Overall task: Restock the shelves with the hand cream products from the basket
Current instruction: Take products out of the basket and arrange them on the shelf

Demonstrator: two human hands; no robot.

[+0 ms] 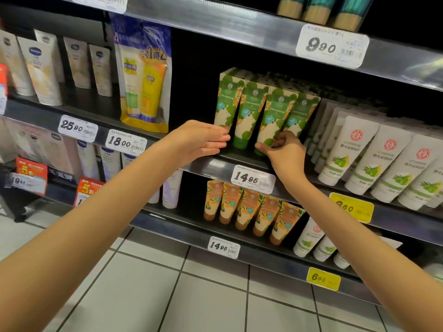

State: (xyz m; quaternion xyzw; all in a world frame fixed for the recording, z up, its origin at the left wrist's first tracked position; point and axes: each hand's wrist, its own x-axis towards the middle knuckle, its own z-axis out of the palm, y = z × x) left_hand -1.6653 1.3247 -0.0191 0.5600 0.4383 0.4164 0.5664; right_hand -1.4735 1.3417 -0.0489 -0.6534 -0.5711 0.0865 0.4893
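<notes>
Several green leaf-patterned hand cream tubes stand cap-down in a row on the middle shelf. My left hand is flat, its straight fingertips touching the lower left side of the leftmost tube. My right hand pinches the bottom of the third tube, thumb at its cap and fingers curled round the right side. The basket is out of view.
White tubes with red seals fill the shelf to the right. A hanging yellow twin pack and cream-coloured tubes stand to the left. Orange tubes line the shelf below. Price tags edge the shelves above a tiled floor.
</notes>
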